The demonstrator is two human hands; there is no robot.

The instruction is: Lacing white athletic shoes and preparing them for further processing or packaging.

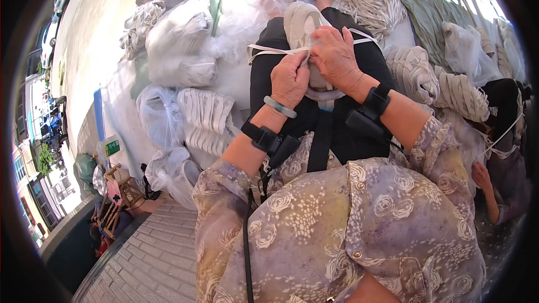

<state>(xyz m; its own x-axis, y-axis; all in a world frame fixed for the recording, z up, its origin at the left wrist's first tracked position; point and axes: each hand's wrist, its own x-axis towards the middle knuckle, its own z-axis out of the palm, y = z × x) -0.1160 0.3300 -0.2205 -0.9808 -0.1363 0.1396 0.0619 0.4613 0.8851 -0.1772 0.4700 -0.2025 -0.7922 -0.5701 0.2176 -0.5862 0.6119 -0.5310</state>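
Shoe [296, 22] lies lengthwise near-to-far; left hand [291, 81] at its left edge, fingers pinched on lace [279, 51]; right hand [335, 60] over it, fingers bunched, hold unclear.

An open-air workshop by a street: brick paving [147, 251] lies below and left of the left hand [290, 81], buildings [27, 193] and a car [49, 50] far to its left; stacked pale shoe parts [205, 118] lie near it and heaped laces [365, 3] beyond the right hand [337, 59].

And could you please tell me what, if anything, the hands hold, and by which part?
The left hand pinches a pale shoelace by the stretch nearest the beige shoe; the exact hold of the right hand cannot be told.
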